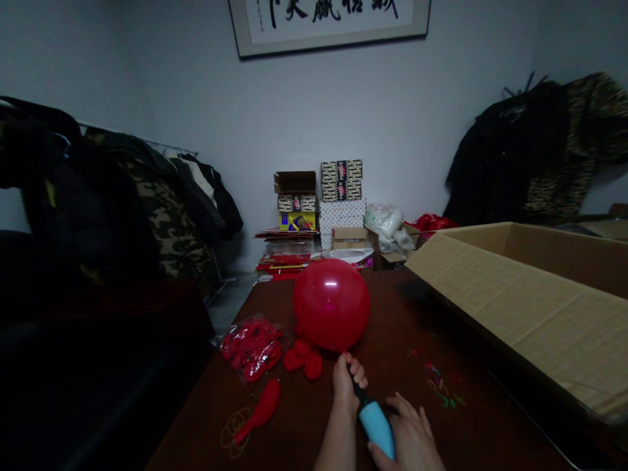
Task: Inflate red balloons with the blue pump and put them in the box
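In the head view, a red balloon [331, 305] sits beyond the hands, over the middle of the worktop [392, 340]; whether it touches the surface is hidden. The left hand [349, 376], just below the balloon, has its grip closed around the dark nozzle of a hand pump [377, 428], right where the balloon's neck ends. That hold probably seats the neck on the nozzle and stops air slipping out. The right hand [411, 428], nearer than the balloon and to its right, lies along the pump's blue barrel with fingers loosely bent; I cannot tell whether its grip has hold of the barrel, though it seems placed there to steady or work it.

A limp red balloon [265, 407] and a bag of red balloons [252, 347] lie left of the round one, perhaps for easy reach. Small red balloons [313, 367] cluster close to its lower left. An open carton [520, 314] stands well to its right.

The balloon looks round, taut and glossy, with a white streak of light across its upper half.
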`<state>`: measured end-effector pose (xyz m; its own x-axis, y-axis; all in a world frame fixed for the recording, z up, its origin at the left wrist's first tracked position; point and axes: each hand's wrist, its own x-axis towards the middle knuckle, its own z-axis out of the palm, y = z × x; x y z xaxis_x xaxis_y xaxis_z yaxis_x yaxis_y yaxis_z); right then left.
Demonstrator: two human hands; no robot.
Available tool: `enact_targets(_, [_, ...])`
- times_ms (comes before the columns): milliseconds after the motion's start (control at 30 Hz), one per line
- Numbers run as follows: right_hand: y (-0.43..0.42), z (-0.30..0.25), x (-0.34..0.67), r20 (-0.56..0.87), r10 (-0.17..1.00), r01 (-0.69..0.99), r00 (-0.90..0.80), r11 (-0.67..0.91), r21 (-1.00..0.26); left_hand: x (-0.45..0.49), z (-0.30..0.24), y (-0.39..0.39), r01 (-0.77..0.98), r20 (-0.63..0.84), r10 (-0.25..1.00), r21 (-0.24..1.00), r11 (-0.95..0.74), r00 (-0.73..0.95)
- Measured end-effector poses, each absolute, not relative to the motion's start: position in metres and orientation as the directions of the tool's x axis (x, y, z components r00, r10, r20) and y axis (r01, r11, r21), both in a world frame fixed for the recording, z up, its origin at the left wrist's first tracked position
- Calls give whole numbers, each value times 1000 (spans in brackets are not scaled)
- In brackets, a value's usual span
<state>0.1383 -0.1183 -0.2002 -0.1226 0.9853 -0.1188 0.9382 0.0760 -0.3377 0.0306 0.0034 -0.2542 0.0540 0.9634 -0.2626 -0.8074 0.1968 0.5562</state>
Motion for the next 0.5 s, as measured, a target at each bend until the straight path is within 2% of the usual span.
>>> enact_targets(167, [-123,-206,138,-176,981,952,-83,26,-305,33,-253,1,-787,-256,965,583,203,60])
enact_targets(300, [-128,-210,143,-189,974,951,-125,63,-304,34,-250,0,-775,-265,962,594,215,64])
enact_targets(500, [-137,-236,146,-121,988,958,-100,63,-280,35,-250,-2,-762,-258,964,610,218,69])
